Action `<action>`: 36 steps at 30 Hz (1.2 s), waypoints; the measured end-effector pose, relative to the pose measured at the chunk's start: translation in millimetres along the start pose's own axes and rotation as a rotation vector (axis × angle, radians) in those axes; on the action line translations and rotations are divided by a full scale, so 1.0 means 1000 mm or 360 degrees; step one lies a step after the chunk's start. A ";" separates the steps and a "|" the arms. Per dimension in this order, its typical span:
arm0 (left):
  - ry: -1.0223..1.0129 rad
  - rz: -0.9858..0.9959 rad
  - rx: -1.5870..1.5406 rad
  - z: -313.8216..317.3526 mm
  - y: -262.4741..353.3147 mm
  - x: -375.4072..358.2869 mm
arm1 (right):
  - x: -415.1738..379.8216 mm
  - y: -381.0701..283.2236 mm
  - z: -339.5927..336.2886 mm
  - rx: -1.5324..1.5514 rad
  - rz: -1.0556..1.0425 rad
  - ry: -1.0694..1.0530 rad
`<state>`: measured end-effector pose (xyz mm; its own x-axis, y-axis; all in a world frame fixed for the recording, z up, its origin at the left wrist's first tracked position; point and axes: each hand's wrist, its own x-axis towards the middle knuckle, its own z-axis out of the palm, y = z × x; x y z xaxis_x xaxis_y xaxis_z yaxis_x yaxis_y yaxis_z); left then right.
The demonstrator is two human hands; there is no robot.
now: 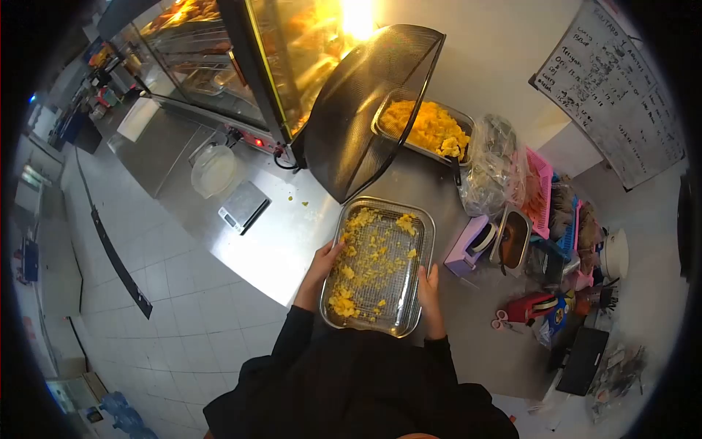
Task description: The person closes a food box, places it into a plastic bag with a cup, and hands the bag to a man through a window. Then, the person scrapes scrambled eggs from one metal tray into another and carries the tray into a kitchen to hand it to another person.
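A rectangular metal tray (398, 293) with a wire-mesh-like bottom is right in front of my body, at the counter's front edge. Yellow crumbly pieces, like scrambled egg, are scattered in it, thickest along its left side. My left hand (320, 267) grips the tray's left rim, thumb on top. On the opposite rim is my right hand (428, 289), with its thumb along the side and its other fingers largely hidden. Beyond the tray, a second metal pan (376, 124) holds a heap of yellow egg-like pieces (428, 126). A dark curved mesh cover (358, 110) stands partly over that pan.
A lit glass food warmer (270, 66) stands at the back left. Left of the tray are a digital scale (245, 207) and a clear round container (213, 172). To the right are a purple tape dispenser (466, 249), a small sauce pan (513, 238), scissors (502, 320) and plastic bags (493, 164).
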<state>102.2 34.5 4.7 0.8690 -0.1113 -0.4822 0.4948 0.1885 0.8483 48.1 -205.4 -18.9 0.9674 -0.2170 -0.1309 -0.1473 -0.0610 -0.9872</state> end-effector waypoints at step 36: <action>0.1261 0.0350 -0.0266 -0.562 0.023 -0.184 | -0.071 -0.017 0.627 -0.0176 -0.0685 -0.1140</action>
<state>-44.2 607.1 -10.4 0.6601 0.6516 -0.3736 0.2534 0.2751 0.9274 111.3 421.8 -49.6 0.8352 0.5153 0.1918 0.2810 -0.1001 -0.9545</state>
